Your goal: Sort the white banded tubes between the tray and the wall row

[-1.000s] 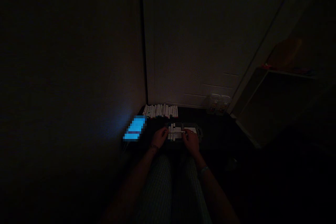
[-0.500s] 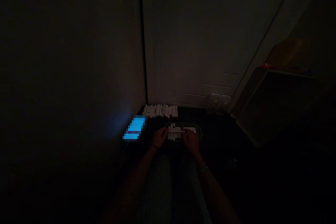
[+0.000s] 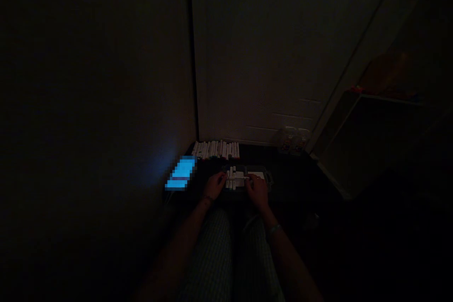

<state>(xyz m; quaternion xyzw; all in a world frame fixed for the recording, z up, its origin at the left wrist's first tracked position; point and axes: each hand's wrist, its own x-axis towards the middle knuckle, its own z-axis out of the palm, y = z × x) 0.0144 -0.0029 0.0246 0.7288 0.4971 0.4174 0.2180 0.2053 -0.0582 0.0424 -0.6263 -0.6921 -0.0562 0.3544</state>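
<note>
Markers (image 3: 236,180), a short row of pale sticks, lie in a shallow dark case (image 3: 266,175) directly between the two hands, on a dark surface in front of the person's knees. At the row's near-left end sits the left hand (image 3: 214,186), fingers curled and its fingertips touching or almost touching the outermost marker; the room is too dim to tell whether it grips one or only rests there. At the row's right end sits the right hand (image 3: 257,190), fingers bent down onto the case and the markers' ends, and a thin pale marker seems to run crosswise from its fingertips toward the left hand, though whether it is pinched cannot be told. The case reaches on past the right hand, to its outer side. Beyond both hands, farther from the person and close to the foot of a pale door (image 3: 269,56), lies a second, longer row of markers (image 3: 215,149), well apart from the hands. Out past the left hand, on its outer side and a little farther away, a bright blue screen (image 3: 181,174) glows. Beyond the right hand and off to its outer side, near the door's corner, stand two small clear containers (image 3: 293,140).
</note>
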